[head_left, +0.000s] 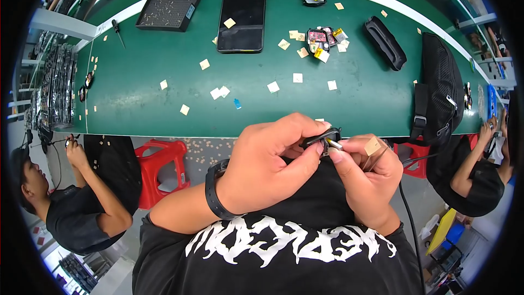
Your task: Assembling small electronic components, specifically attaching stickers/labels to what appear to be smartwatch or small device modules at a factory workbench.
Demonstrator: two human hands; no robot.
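Observation:
Just off the table's near edge, my left hand pinches a small black device housing between thumb and fingers. My right hand is closed on a little silver battery cell with a yellow end, held against the housing's open side. What joins the two parts is too small to make out. A cream square pad lies on the fingers of that hand. Several similar square pads are scattered over the green table, beside a blue scrap.
Toward the back are a black tray of tiny parts, a screwdriver, a large phone and opened devices with batteries. A black case and black bag lie right. People sit on both sides; a red stool stands left.

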